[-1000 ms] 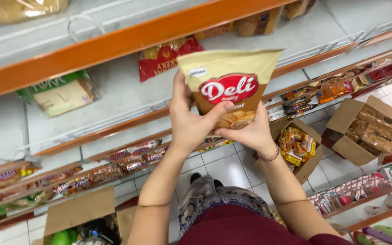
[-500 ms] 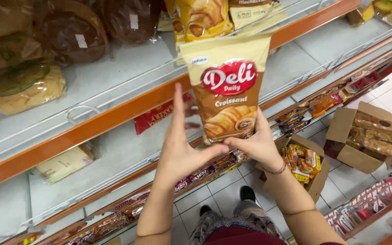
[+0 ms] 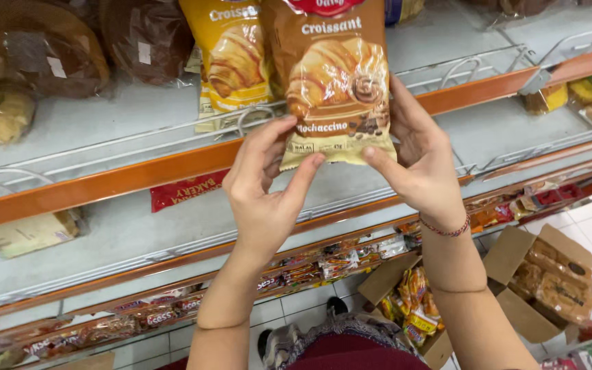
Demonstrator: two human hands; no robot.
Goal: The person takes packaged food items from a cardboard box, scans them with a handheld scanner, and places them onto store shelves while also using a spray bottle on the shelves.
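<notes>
Both hands hold a brown croissant packet (image 3: 334,82) upright in front of the upper shelf (image 3: 104,181), its top edge cut off by the frame. The left hand (image 3: 265,195) pinches the packet's lower left corner: thumb and forefinger are closed on the bottom seam, the other fingers (image 3: 258,147) curled loosely beside them. The right hand (image 3: 419,161) cradles the packet's right side from behind, its fingers spread flat along the back of the wrapper and its thumb pressed on the lower right corner. A thin red bracelet (image 3: 447,229) sits on the right wrist.

Just left of the held packet, and slightly farther back, a yellow croissant packet (image 3: 231,58) stands on the same shelf behind a wire rail. Farther left lie dark round loaves in clear bags (image 3: 42,48). The shelf has an orange front edge. On the shelf below, a red flat packet (image 3: 186,190) lies under the orange edge, and a pale wrapped block (image 3: 32,233) rests at the far left. Lower shelves carry rows of small wrapped snacks (image 3: 323,264). On the white tiled floor to the right stand two open cardboard boxes (image 3: 549,274) holding packaged goods
</notes>
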